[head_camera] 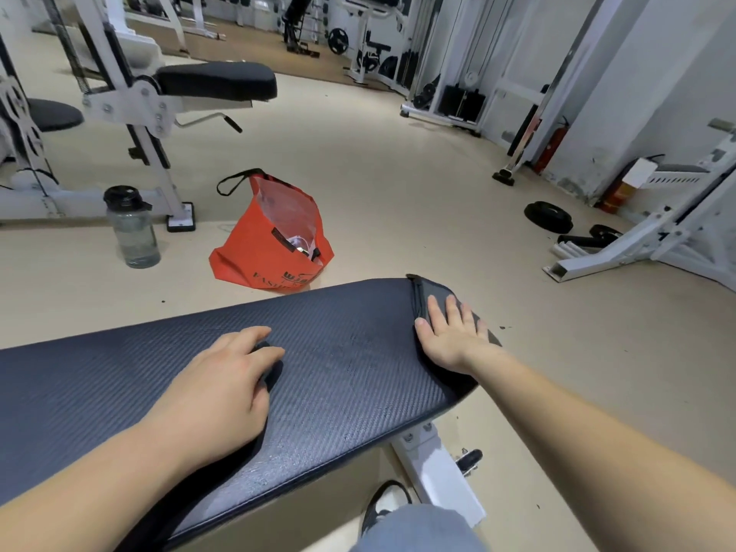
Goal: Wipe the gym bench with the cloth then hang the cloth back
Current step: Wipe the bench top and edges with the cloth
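The black textured gym bench runs across the lower half of the head view. A dark cloth with a stitched hem lies over the bench's right end. My right hand lies flat on the cloth, fingers straight and spread, pressing it onto the pad. My left hand rests on the middle of the bench with its fingers loosely bent and nothing in it. The cloth's lower part is hidden under my right hand.
An orange bag and a water bottle stand on the floor beyond the bench. A white machine with a black seat is at the back left. Weight plates and a white frame lie to the right.
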The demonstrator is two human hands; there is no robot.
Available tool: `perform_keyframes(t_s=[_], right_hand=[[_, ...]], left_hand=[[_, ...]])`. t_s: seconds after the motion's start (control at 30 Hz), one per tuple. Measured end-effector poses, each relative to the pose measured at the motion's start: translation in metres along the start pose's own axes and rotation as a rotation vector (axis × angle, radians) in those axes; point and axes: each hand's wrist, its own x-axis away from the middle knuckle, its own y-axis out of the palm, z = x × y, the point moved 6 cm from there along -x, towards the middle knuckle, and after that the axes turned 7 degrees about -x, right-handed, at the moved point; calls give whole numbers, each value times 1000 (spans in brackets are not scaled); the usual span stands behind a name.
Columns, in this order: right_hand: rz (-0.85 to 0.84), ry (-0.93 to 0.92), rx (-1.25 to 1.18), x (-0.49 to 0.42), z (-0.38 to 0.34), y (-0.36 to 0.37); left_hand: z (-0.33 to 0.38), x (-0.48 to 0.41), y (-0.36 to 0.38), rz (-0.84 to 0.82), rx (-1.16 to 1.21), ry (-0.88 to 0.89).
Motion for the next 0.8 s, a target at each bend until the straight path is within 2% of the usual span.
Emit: perform_keyframes(t_s=[0.13,0.3,0.47,0.53,0.63,0.8], right_hand=[[-111,-65,30,33,-42,14],[-290,-401,214,112,-126,59],[-296,-539,299,102,-149,57],[-210,-496,227,67,-144,39],[-85,-271,66,25,-129,19],[70,-44,-36,24,-144,26]], left_hand=[[-14,5,-5,0,-4,-15],[-31,9,-11,-16,-84,-65],[-43,15,-5,-106,-83,-121],[-44,16,-6,-107,-70,-123],[-45,20,-9,-109,-54,-111],[-53,25,-12,-127,26,-80]])
